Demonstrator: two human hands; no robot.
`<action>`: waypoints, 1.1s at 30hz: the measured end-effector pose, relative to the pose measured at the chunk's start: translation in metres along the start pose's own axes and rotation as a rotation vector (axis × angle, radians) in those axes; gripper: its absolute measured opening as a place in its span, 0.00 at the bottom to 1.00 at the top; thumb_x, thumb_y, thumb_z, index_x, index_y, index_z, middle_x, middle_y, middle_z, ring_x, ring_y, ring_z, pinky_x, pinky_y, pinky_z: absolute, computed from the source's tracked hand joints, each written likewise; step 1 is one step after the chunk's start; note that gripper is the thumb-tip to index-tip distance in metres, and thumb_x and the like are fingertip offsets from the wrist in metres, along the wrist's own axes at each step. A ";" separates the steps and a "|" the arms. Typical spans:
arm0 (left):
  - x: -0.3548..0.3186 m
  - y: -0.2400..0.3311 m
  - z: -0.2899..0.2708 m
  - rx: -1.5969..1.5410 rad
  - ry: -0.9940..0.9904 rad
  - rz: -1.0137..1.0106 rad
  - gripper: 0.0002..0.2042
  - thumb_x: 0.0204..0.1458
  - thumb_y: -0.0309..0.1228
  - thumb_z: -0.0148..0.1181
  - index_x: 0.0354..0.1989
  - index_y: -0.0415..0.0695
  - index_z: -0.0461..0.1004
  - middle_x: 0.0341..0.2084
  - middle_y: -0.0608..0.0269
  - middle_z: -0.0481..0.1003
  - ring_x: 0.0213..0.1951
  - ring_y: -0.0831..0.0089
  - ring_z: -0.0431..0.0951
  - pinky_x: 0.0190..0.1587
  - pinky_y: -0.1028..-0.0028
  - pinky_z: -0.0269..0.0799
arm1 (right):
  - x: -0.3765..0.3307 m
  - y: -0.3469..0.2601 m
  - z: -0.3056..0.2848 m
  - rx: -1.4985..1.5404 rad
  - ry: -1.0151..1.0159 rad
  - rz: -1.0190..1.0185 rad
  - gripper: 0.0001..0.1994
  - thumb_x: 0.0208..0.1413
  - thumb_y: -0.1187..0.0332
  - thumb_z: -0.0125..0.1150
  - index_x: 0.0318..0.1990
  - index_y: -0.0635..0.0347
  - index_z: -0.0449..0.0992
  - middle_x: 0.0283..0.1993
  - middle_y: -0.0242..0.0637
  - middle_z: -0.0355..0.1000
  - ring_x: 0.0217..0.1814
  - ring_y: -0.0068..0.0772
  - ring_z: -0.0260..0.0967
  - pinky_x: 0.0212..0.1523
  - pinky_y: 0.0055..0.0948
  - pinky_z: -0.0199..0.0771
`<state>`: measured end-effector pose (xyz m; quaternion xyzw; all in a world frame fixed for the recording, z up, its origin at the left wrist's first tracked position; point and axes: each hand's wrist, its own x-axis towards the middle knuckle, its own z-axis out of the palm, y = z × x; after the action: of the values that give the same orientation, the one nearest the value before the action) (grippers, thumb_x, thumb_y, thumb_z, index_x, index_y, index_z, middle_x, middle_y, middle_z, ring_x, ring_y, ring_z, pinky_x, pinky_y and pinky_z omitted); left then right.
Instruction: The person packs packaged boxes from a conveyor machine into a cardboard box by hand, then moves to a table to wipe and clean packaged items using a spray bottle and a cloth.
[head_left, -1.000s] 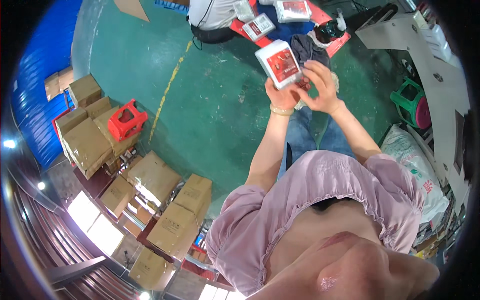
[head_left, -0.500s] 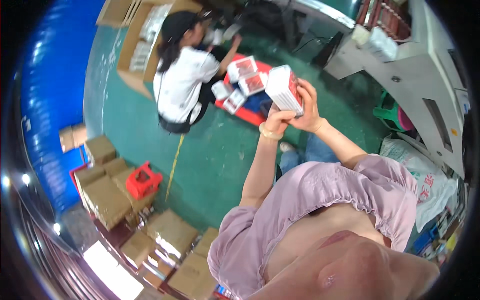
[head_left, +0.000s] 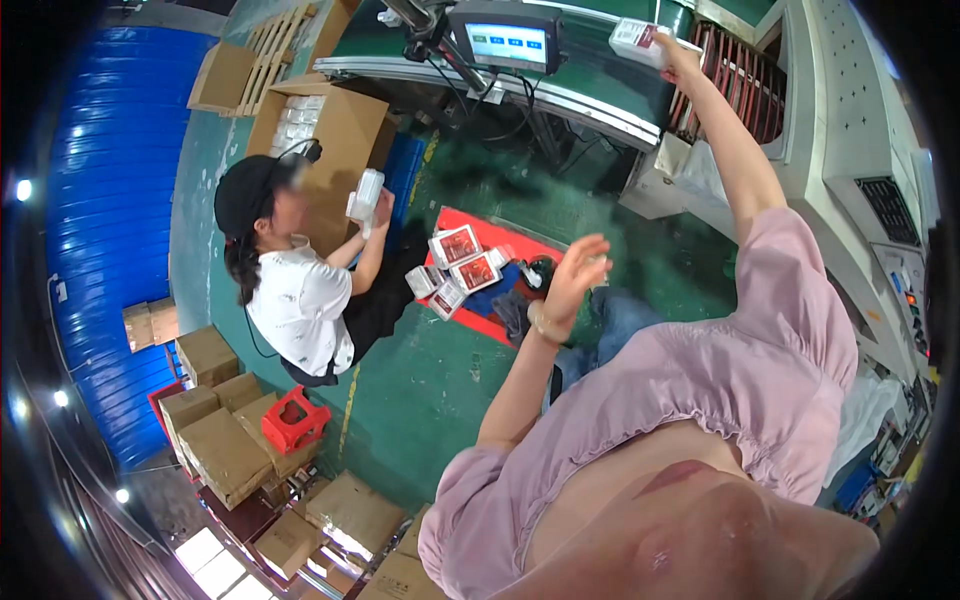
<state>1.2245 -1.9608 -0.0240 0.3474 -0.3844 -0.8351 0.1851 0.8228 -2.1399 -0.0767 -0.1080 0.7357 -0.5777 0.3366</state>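
My right hand [head_left: 680, 58] is stretched far out over the green conveyor belt [head_left: 590, 40]. Its fingers are closed on one end of a white box with a red panel [head_left: 633, 40], which looks shrink-wrapped. Whether the box rests on the belt or hangs just above it, I cannot tell. My left hand [head_left: 582, 278], with a pale bangle at the wrist, is raised in front of me with its fingers apart and nothing in it. Below and left of it, a red low table [head_left: 475, 218] bears several white-and-red boxes [head_left: 474, 271] and dark cloth.
At the left a co-worker [head_left: 300, 290] in a black cap holds white packs [head_left: 366, 198] beside an open carton [head_left: 345, 130]. A screen [head_left: 507, 42] stands over the belt. A grey machine [head_left: 840, 130] is on the right. Brown cartons [head_left: 225, 450] and a red stool [head_left: 295, 420] are lower left.
My hands have parted: both held a stack of white-and-red boxes, and now my right reaches far right over the belt. My left is let go. The co-worker has lifted white packs.
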 end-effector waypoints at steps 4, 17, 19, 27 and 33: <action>-0.035 -0.035 -0.034 -0.020 0.157 -0.104 0.18 0.56 0.32 0.49 0.56 0.47 0.60 0.50 0.63 0.66 0.46 0.71 0.71 0.47 0.75 0.64 | 0.028 0.017 0.024 -0.059 -0.019 0.160 0.27 0.33 0.48 0.71 0.35 0.59 0.71 0.29 0.31 0.66 0.27 0.25 0.63 0.28 0.26 0.68; -0.052 -0.053 -0.053 -0.234 0.453 -0.141 0.18 0.56 0.35 0.50 0.54 0.44 0.61 0.47 0.62 0.68 0.43 0.70 0.73 0.44 0.74 0.67 | 0.100 0.052 0.014 -0.061 0.108 0.165 0.34 0.37 0.52 0.69 0.48 0.69 0.68 0.49 0.47 0.65 0.46 0.43 0.66 0.39 0.38 0.73; -0.051 -0.051 -0.052 -0.240 0.457 -0.124 0.18 0.56 0.35 0.50 0.54 0.44 0.61 0.47 0.62 0.69 0.43 0.71 0.73 0.43 0.75 0.67 | 0.089 0.052 0.020 -0.102 0.114 0.120 0.35 0.38 0.52 0.68 0.48 0.72 0.67 0.49 0.48 0.65 0.45 0.42 0.68 0.37 0.35 0.77; -0.048 -0.049 -0.059 -0.228 0.425 -0.108 0.17 0.56 0.34 0.49 0.54 0.44 0.62 0.47 0.62 0.68 0.42 0.73 0.73 0.43 0.77 0.67 | 0.101 0.054 0.004 -0.238 0.149 0.083 0.39 0.38 0.45 0.66 0.50 0.71 0.66 0.51 0.48 0.64 0.49 0.43 0.66 0.43 0.38 0.74; -0.072 -0.044 -0.066 -0.181 0.417 -0.063 0.17 0.56 0.32 0.49 0.54 0.45 0.62 0.47 0.61 0.68 0.42 0.74 0.73 0.44 0.77 0.67 | 0.021 0.024 0.031 -1.032 0.033 -0.510 0.23 0.42 0.54 0.59 0.34 0.71 0.76 0.36 0.56 0.73 0.42 0.52 0.71 0.44 0.40 0.70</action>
<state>1.3201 -1.9250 -0.0564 0.5062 -0.2504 -0.7817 0.2645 0.8321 -2.1682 -0.1098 -0.4234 0.8781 -0.2086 0.0787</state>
